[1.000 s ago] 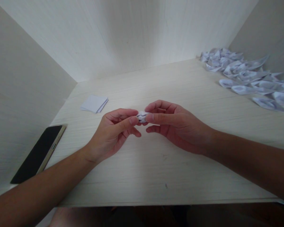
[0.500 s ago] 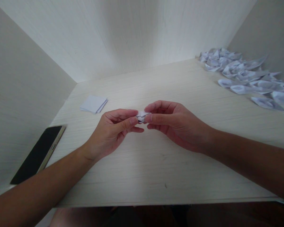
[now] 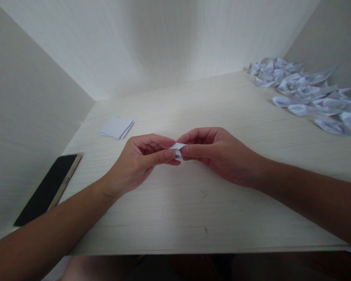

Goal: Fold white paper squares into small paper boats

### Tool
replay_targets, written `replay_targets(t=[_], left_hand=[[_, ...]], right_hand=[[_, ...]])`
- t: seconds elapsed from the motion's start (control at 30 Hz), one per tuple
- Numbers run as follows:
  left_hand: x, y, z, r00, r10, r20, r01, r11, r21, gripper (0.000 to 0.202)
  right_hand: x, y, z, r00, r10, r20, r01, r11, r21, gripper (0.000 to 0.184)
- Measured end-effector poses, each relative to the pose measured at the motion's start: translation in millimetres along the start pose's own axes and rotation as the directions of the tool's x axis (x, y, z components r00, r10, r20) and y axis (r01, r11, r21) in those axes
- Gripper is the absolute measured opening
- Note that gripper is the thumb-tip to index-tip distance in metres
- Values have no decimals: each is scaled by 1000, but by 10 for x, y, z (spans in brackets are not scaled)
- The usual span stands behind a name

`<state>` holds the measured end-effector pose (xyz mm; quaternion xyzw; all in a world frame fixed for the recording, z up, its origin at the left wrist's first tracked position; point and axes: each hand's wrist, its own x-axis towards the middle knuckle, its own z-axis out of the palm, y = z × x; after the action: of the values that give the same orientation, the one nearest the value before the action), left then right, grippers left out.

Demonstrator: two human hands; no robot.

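Note:
A small folded piece of white paper (image 3: 177, 148) is held between both hands just above the middle of the pale wooden desk (image 3: 193, 207). My left hand (image 3: 140, 162) pinches its left end with thumb and forefinger, the other fingers curled under. My right hand (image 3: 219, 152) pinches its right end the same way. Most of the paper is hidden by the fingertips.
A thin stack of square white paper sheets (image 3: 116, 127) lies at the left rear. A dark phone (image 3: 48, 188) lies face up near the left edge. Several folded paper boats (image 3: 307, 93) are heaped at the far right. Walls close in the desk on three sides.
Both hands have drawn closer together and lowered slightly, so less of the folded paper shows between the fingertips. The view shifted a little.

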<state>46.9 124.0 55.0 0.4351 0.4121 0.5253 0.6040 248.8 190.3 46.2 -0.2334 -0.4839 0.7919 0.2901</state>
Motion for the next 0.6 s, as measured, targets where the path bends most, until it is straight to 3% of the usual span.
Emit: replay_targets(t=[0.17,0.37,0.6], left_hand=[[14,-15,-6,1000,25,11,-25,1000,-1,16],[36,-38,-17,998,42,-38,-41,999,31,17],[20,-10,12,997,38,-73,-32,996,84,18]], right_hand=[[3,-11,-14,994,-108,-5,106,984,-141,20],[0,-27,21,985,-158,-67,137,961,-240,19],[3,-41,29,986,-155,-65,136,963,-233,18]])
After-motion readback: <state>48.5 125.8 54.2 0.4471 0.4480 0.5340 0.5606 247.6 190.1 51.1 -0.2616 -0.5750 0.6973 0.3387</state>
